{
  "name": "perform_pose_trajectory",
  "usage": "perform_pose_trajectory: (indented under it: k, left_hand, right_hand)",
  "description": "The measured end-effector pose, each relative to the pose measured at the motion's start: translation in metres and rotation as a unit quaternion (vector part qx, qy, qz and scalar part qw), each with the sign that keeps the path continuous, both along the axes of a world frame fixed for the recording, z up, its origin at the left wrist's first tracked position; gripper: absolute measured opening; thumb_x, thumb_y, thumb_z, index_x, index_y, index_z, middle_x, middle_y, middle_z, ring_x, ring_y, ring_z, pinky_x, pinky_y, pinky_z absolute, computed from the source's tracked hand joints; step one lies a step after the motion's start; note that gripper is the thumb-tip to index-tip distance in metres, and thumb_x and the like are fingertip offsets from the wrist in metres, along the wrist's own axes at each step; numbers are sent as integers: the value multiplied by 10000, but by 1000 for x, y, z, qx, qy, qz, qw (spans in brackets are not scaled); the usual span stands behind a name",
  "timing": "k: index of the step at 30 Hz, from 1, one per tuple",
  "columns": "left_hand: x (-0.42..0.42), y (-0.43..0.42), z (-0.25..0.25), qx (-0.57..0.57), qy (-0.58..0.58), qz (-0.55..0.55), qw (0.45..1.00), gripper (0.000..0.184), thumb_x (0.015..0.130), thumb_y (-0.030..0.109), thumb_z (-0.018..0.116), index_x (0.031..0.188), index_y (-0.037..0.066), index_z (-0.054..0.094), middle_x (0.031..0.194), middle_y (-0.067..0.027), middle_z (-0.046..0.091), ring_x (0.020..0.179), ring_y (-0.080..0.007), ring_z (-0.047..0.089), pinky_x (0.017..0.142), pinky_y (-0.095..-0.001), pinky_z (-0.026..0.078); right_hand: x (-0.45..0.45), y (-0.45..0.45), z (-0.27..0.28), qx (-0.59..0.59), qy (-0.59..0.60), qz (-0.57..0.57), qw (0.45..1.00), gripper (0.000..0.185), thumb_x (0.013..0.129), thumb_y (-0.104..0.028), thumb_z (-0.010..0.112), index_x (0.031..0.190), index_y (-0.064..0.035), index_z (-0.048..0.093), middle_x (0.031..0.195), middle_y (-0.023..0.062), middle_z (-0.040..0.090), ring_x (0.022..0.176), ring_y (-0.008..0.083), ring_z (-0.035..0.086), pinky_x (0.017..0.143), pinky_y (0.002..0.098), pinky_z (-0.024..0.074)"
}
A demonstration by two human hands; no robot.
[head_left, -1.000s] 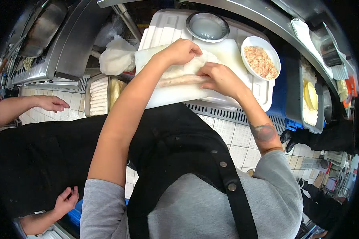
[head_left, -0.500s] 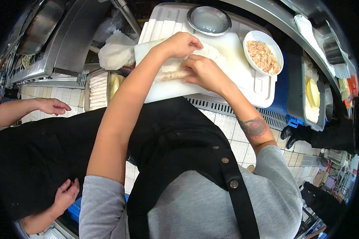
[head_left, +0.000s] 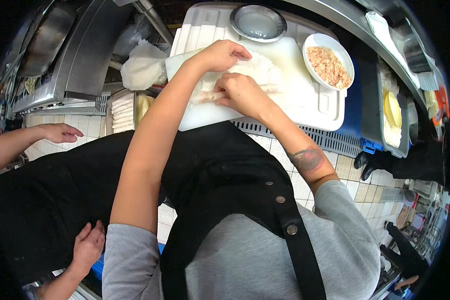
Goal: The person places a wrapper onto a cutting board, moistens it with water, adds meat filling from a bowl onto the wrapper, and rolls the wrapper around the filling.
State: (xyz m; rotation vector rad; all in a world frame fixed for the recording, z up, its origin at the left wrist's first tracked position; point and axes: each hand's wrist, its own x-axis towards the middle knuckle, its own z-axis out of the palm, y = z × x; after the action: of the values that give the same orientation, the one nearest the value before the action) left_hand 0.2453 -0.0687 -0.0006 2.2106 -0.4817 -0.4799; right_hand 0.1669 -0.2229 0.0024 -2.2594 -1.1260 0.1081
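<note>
A white cutting board bears a stack of thin white wrapper sheets. Along its near side lies a long, pale roll with pinkish filling showing through the wrapper. My right hand is closed over the middle of this roll, thumb and fingers pinching it; the palm hides part of it. My left hand bends over the far side of the sheets, its fingers pressed together at a wrapper edge. Exactly what its fingertips hold is hidden. A white bowl of pinkish minced filling stands at the right.
Behind the board sits a metal bowl of cloudy liquid. A tray of finished rolls is at the left, beside a plastic bag. Another person's hands are close by on my left. A grey bin stands at the right.
My right hand has shifted left and toward me along the roll, uncovering its right end. My left hand stays near the same spot. The view has shifted slightly.
</note>
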Motion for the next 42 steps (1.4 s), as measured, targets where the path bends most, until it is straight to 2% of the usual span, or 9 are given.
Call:
perform_pose_trajectory:
  k: [11,17,22,26,29,32,35,39,42]
  left_hand:
    - [3,4,-8,-40,5,-4,999,388,866,-63,512,1196,32,692,1185,-119,710,1128,-203,653,999,-320,488]
    - [1,3,-4,-37,3,-17,999,379,879,-49,518,1203,41,692,1173,-104,706,1125,-186,641,999,-327,483]
    - [-5,3,-1,-31,2,2,1000,381,880,-51,504,1201,36,690,1148,-93,710,1102,-179,643,978,-317,492]
    - [-4,0,-1,2,-36,-11,999,396,879,-57,492,1216,30,680,1150,-95,711,1110,-183,638,969,-313,497]
    - [-5,-1,1,6,-36,-1,999,374,866,-39,529,1182,57,704,1222,-126,694,1113,-233,667,990,-348,511]
    - [-21,-2,-10,-88,-99,27,991,327,869,-34,574,1169,21,692,1207,-114,678,1083,-206,651,960,-329,513]
    - [-68,-6,18,40,-218,68,973,260,842,1,641,1095,11,702,1181,-149,665,1056,-253,664,951,-346,524]
    - [-110,-20,18,84,-102,118,984,276,733,76,777,994,16,708,1013,-146,686,947,-292,675,846,-393,534]
    - [-117,-27,5,115,-196,117,967,281,701,111,820,935,16,698,948,-153,673,905,-344,654,826,-414,522]
  right_hand:
    - [-8,23,-3,-12,25,-4,1000,230,709,-126,809,873,-6,702,889,156,684,865,348,683,801,437,548]
    - [-11,40,-15,-4,-14,-5,1000,274,673,-179,834,832,8,712,890,217,697,857,379,701,783,453,571]
    - [1,-21,10,22,-4,-3,1000,365,677,-121,823,1000,-35,677,950,134,673,946,346,664,839,433,533]
    - [13,-71,2,0,16,-43,999,270,696,-121,809,937,-51,709,931,117,682,896,326,669,802,416,540]
    - [14,-72,-6,13,15,-44,999,257,719,-110,795,953,-44,710,933,115,685,893,324,668,797,413,537]
    - [14,-72,-6,4,21,-50,999,263,722,-105,794,962,-38,708,930,110,684,888,321,665,793,407,534]
    - [10,-70,2,-11,20,-43,999,259,720,-111,796,949,-34,703,930,110,683,882,319,665,787,408,534]
    - [8,-63,7,-1,7,-37,999,243,719,-118,795,929,-39,700,917,111,684,868,316,664,770,409,534]
    - [10,-61,1,-10,13,-48,999,226,723,-120,791,916,-46,699,897,110,683,859,313,664,758,405,534]
